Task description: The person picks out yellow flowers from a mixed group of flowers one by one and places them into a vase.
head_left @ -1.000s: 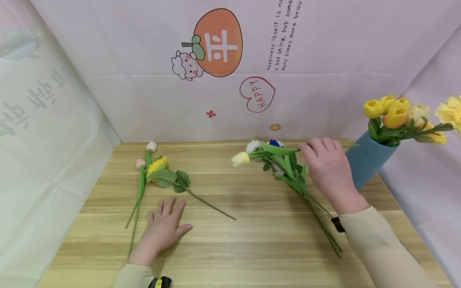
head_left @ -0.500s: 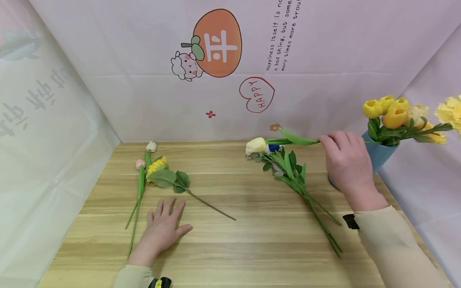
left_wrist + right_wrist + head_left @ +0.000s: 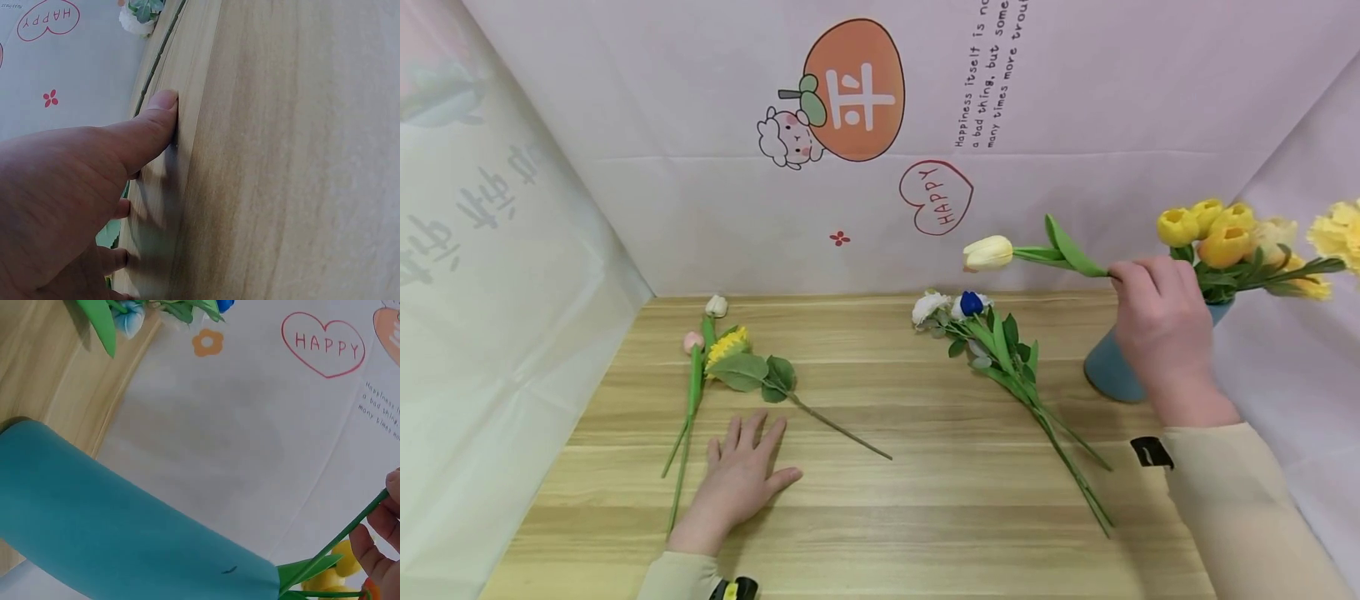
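Note:
My right hand (image 3: 1168,337) pinches the stem of a pale yellow tulip (image 3: 988,252), whose head points left. In the right wrist view, the green stem (image 3: 347,530) runs from my fingertips down to the mouth of the blue vase (image 3: 137,512); how deep its end sits is hidden. Yellow tulips (image 3: 1225,233) and other yellow blooms stand in that vase, partly behind my hand. My left hand (image 3: 737,479) rests on the tabletop with fingers spread and holds nothing. Closest to it lies a sunflower (image 3: 727,343) with a long stem.
A white tulip (image 3: 716,306) and a pink tulip (image 3: 692,341) lie on the left of the wooden table (image 3: 887,517). Right of centre lies a bunch with white flowers (image 3: 929,307) and a blue bud (image 3: 972,302). A printed cloth (image 3: 700,217) hangs behind.
My right hand has moved right and up with the pale yellow tulip, from over the lying bunch to the vase, bringing the stem to its mouth. The left hand has stayed still.

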`<state>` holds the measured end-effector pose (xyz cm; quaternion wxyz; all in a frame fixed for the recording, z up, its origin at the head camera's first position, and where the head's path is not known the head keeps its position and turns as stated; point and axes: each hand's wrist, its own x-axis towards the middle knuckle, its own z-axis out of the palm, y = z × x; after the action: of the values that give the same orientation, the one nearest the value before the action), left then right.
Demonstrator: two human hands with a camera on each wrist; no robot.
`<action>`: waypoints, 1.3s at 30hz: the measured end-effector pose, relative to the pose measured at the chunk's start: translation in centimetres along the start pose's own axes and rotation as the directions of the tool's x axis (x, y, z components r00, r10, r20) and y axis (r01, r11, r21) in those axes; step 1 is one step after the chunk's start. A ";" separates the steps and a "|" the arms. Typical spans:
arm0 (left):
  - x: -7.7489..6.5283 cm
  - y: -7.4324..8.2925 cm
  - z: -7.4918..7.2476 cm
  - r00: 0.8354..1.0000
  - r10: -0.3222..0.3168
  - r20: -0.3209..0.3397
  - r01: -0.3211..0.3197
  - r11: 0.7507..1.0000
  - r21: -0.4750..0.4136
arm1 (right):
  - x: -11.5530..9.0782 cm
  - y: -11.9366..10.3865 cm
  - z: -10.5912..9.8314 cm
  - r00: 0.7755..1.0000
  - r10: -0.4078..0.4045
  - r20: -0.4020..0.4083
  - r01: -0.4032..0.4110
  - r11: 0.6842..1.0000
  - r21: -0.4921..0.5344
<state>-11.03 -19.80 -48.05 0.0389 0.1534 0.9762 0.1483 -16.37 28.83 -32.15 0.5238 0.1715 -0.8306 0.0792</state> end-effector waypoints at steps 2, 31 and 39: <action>0.0 0.0 0.0 1.000 0.002 -0.003 -0.002 1.000 -0.001 | 0.1 0.2 -0.1 1.000 0.011 -0.002 -0.011 1.000 0.009; 0.2 0.1 -0.1 1.000 0.005 0.008 -0.005 1.000 0.003 | 0.1 2.8 -1.1 0.969 0.243 -0.053 -0.244 0.970 -0.007; 0.0 0.0 -0.1 1.000 0.001 0.010 -0.001 1.000 0.003 | -1.3 3.6 -1.0 0.949 0.313 -0.032 -0.315 0.945 -0.089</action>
<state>-11.05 -19.76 -47.96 0.0436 0.1549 0.9761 0.1460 -16.37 32.71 -32.69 0.5192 0.0119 -0.8454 0.1245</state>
